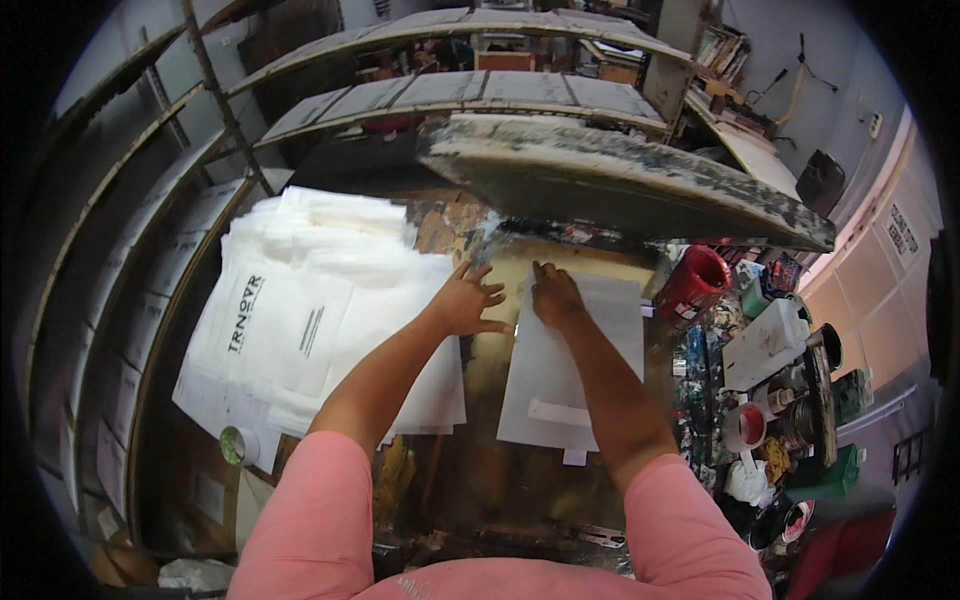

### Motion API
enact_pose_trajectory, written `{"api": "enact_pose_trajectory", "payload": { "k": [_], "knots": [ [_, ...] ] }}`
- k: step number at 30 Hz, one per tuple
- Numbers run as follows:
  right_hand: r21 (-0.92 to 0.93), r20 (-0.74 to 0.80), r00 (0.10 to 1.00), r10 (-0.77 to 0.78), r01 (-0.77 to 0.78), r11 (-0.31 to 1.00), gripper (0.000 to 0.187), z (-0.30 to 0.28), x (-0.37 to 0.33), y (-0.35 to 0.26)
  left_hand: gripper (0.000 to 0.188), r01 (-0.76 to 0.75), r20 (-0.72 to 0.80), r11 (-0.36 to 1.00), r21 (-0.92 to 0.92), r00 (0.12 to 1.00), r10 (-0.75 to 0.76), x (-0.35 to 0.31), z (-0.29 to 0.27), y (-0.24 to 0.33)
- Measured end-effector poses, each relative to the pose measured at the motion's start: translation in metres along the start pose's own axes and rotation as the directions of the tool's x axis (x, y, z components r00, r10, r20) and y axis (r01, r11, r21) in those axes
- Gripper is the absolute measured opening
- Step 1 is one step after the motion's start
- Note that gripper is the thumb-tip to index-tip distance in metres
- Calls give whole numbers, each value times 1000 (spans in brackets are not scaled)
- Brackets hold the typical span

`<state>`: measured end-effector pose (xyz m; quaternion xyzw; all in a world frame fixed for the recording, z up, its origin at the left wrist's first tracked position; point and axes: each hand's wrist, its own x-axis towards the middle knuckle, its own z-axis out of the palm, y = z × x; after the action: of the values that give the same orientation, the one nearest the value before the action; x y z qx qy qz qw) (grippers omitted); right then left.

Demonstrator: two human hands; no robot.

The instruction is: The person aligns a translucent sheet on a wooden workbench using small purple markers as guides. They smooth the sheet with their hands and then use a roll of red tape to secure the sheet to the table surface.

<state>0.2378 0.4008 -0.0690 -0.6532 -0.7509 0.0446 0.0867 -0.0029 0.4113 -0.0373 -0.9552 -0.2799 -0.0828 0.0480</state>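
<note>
A thin white sheet or flat bag [570, 375] lies on the board in front of me, with a paler strip across its near end. My right hand [556, 297] is at the sheet's far left corner, its fingers bent and closed on the edge. To the left of it, my left hand [468, 302] is held with fingers spread, holding nothing, beside the right edge of a stack. That stack of white flat bags [340, 290] is wide and uneven, with dark print on the top pieces. Beyond my hands, a screen-printing frame [620, 180] is tilted up over the board.
Racks with flat white pieces [480, 90] stand beyond the table and along the left. At the right are a red tub [695, 280], a white jug [765, 345] and several stained containers. A small round pot [237, 445] sits by the stack's near edge.
</note>
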Motion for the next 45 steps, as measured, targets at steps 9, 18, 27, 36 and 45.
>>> {"api": "enact_pose_trajectory", "payload": {
  "k": [9, 18, 27, 36, 45],
  "knots": [
    [216, 48, 994, 98, -107, 971, 66, -40, -7, -12, 102, 327, 138, 933, 152, 927, -348, 22, -19, 63],
    [196, -155, 970, -190, 218, 956, 60, -127, -168, 12, 91, 425, 223, 855, 297, 840, -495, 43, -13, 103],
    [570, -137, 990, -21, 96, 816, 59, -217, -427, 7, 92, 509, 261, 789, 345, 755, -601, 64, -12, 119],
    [679, -134, 972, 191, -50, 732, 52, -207, -483, -4, 96, 557, 249, 713, 426, 685, -684, 78, -11, 130],
    [692, -94, 987, 127, -27, 722, 53, -219, -479, 6, 100, 662, 217, 749, -8, 733, -645, 96, 31, 74]
  ]
}}
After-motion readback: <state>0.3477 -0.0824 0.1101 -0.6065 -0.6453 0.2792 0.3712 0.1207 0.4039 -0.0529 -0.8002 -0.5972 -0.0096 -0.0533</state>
